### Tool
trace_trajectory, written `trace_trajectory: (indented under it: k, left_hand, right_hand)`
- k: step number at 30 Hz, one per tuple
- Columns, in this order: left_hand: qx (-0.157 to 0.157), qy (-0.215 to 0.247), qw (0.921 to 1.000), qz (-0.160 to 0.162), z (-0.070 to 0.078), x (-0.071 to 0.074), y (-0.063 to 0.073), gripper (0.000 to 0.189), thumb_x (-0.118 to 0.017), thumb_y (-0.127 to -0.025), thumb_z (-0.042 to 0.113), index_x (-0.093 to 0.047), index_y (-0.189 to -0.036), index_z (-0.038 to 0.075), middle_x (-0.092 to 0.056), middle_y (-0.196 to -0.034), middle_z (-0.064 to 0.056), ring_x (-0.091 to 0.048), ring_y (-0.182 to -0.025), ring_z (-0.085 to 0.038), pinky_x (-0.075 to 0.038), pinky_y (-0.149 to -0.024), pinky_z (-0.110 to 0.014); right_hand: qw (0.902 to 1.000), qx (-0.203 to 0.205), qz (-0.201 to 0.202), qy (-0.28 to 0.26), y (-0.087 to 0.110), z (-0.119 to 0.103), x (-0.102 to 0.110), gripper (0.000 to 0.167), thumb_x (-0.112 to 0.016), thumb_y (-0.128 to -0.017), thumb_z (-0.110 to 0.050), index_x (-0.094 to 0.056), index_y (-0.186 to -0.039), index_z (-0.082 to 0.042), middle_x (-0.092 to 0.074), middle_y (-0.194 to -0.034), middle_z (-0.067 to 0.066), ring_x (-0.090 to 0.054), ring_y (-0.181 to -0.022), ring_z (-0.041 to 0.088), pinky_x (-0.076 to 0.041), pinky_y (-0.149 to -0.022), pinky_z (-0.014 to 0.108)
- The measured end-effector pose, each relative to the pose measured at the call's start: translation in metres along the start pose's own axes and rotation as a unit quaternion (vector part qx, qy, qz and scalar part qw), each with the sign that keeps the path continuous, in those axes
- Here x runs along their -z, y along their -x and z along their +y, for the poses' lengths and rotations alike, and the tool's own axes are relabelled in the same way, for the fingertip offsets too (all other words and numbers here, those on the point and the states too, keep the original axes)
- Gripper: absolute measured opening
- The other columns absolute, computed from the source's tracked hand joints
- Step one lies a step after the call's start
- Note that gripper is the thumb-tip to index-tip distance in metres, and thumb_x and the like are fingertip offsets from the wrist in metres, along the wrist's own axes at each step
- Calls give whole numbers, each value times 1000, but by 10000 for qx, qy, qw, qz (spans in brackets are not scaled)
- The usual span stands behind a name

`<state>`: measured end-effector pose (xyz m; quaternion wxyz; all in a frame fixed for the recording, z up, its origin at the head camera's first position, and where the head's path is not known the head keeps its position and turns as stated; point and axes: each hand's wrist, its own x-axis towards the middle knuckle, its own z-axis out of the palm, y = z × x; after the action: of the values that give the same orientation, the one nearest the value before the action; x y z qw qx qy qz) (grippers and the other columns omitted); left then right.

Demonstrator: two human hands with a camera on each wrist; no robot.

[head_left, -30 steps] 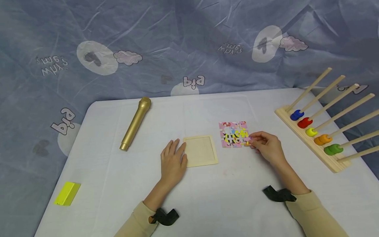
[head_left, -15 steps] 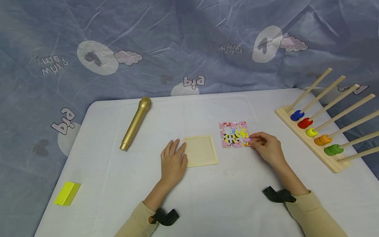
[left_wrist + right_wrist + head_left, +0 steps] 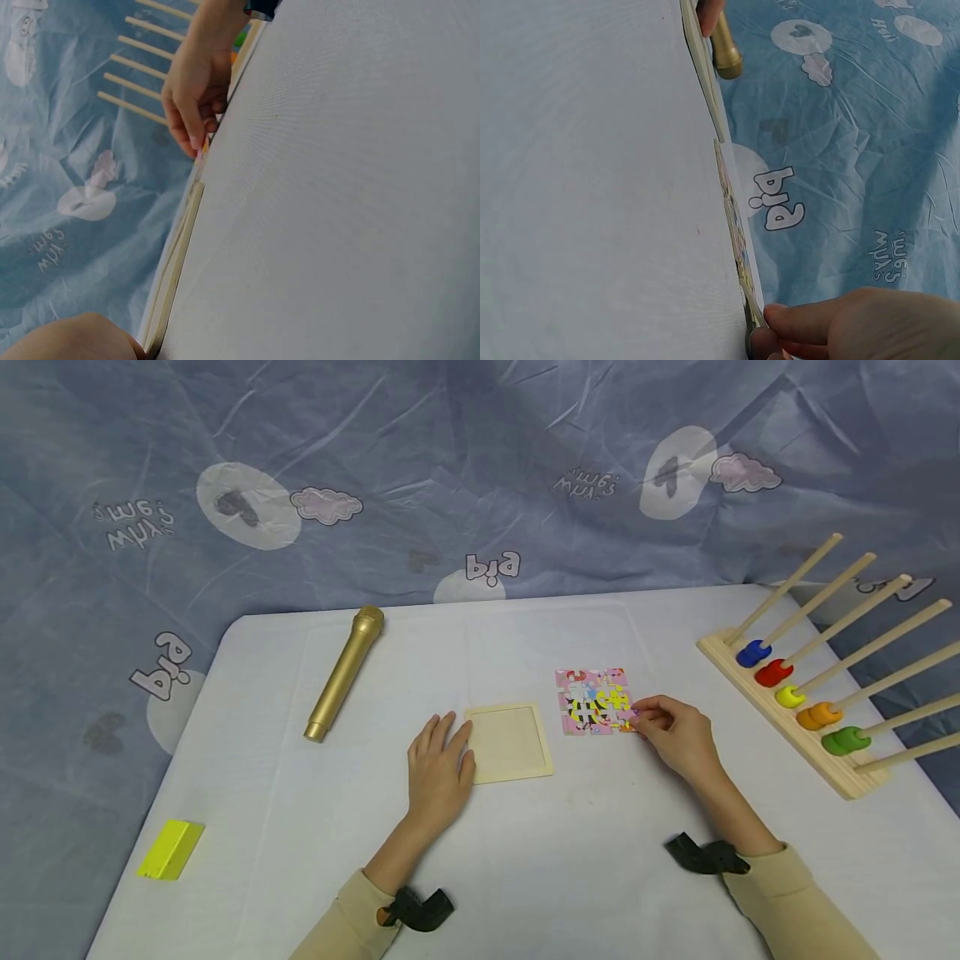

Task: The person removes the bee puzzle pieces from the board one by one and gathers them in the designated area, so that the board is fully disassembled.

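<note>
My left hand (image 3: 438,772) rests with its fingers extended on the left edge of a square, shallow wooden puzzle tray (image 3: 510,743). Right of the tray lies a pink and yellow jigsaw puzzle (image 3: 592,697), its pieces set together in a square on the tabletop. At the puzzle's lower right edge my right hand (image 3: 678,735) pinches a small puzzle piece (image 3: 757,313) between thumb and finger. Those fingertips partly cover the piece in the head view. Seen from the left wrist, the right hand (image 3: 196,94) reaches down just past the tray's far end.
A wooden bead rack (image 3: 795,718) with upright pegs and coloured beads stands at the right. On the left lie a gold microphone (image 3: 345,672) and a yellow block (image 3: 171,850). A white cloth covers the table (image 3: 300,827); a blue printed sheet (image 3: 450,468) hangs behind.
The piece in the right hand has tilted slightly at the puzzle's edge, showing less pink than before. The left hand and the tray have stayed put.
</note>
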<state>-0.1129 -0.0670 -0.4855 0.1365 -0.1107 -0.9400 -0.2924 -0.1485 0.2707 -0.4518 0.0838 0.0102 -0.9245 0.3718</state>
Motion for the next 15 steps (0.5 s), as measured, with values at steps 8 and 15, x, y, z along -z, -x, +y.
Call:
trace_trajectory:
  k: [8, 15]
  left_hand:
    - [-80, 9, 9999, 140, 0, 0, 1, 38, -59, -92, 14, -63, -129, 6, -51, -142, -19, -37, -138, -40, -28, -108, -57]
    - [-83, -30, 9999, 106, 1, 0, 1, 37, -59, -92, 14, -63, -129, 6, -51, -142, -20, -37, -138, -40, -29, -108, -57]
  right_hand:
    - [9999, 60, 53, 110, 0, 1, 0, 17, -71, -87, -9, -71, -102, -1, -67, -80, 11, -52, -59, -5, -40, -56, 15]
    - [9998, 39, 104, 166, 1, -1, 0, 18, -72, -87, -10, -71, -102, -1, -67, -81, 12, -50, -59, -6, -38, -57, 15]
